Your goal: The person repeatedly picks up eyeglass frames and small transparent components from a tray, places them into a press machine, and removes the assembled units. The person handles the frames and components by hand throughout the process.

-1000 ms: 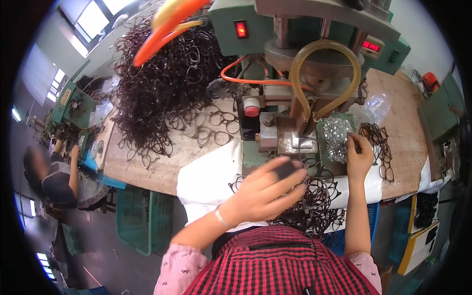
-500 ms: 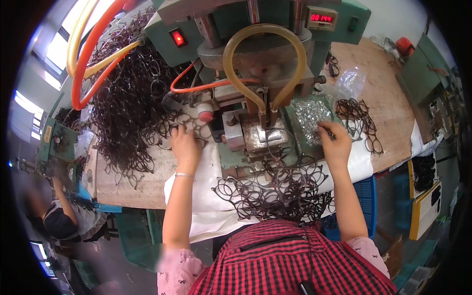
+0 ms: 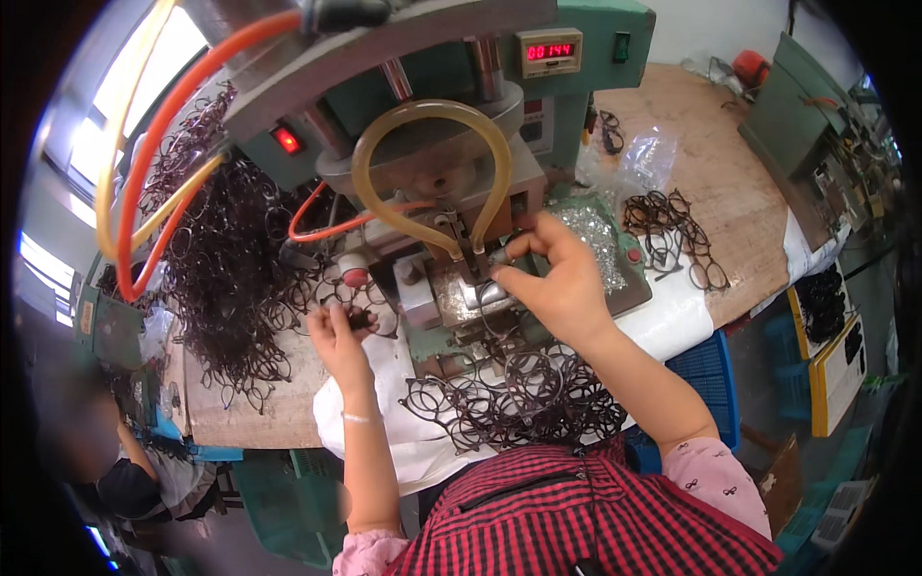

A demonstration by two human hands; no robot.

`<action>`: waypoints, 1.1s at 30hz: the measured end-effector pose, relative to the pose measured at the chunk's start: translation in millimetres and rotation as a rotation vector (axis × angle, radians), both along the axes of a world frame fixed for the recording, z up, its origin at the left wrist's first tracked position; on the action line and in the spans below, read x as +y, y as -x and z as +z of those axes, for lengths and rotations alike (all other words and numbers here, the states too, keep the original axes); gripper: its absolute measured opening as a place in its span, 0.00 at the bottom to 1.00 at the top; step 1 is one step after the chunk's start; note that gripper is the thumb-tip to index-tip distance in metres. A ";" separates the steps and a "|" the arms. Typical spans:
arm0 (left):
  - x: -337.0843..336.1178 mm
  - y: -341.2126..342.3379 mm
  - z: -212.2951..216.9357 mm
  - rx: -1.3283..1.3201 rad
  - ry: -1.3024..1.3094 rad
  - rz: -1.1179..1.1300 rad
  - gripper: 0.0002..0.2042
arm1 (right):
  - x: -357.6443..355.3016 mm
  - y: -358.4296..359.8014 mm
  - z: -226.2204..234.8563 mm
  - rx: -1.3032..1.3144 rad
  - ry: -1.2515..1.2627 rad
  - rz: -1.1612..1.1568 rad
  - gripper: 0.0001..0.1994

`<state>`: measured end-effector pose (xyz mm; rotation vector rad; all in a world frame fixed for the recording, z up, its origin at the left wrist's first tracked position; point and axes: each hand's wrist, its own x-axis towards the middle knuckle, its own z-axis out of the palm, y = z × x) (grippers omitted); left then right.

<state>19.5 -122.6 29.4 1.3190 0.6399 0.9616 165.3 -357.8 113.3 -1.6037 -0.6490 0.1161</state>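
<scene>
My left hand [image 3: 338, 341] is closed on a dark eyeglass frame [image 3: 386, 333], left of the press. My right hand [image 3: 567, 288] reaches into the green press [image 3: 600, 48], thumb and forefinger close together beside the tool under its head. Whatever lies between those fingertips is too small to make out. Below the tool is a shiny metal block [image 3: 451, 296]. A heap of dark eyeglass frames [image 3: 519, 398] lies in front of the press, close to my body. Small shiny metal pieces [image 3: 591, 230] fill a green tray right of the press.
A large tangle of dark frames [image 3: 226, 259] rises at the left. More frames [image 3: 677, 226] lie on the table at the right, near a clear plastic bag [image 3: 648, 158]. Orange hose [image 3: 144, 202] loops at the left. A blue basket [image 3: 706, 384] stands below the right table edge. Another person sits far left.
My right hand has moved left from the tray of metal pieces to the press tool. My left hand has picked up a frame from the table. The whole view has shifted.
</scene>
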 end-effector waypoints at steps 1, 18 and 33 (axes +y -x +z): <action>-9.0 9.3 -0.3 -0.021 0.066 0.024 0.07 | 1.4 3.3 -9.2 0.006 -0.048 -0.014 0.25; -84.4 0.4 111.4 -0.123 -1.345 -0.544 0.08 | -45.3 -23.0 -45.5 -0.480 0.458 -0.279 0.15; -108.4 25.8 68.8 -0.092 -1.410 -0.409 0.16 | -68.5 -42.9 -88.0 -0.528 0.387 -0.471 0.05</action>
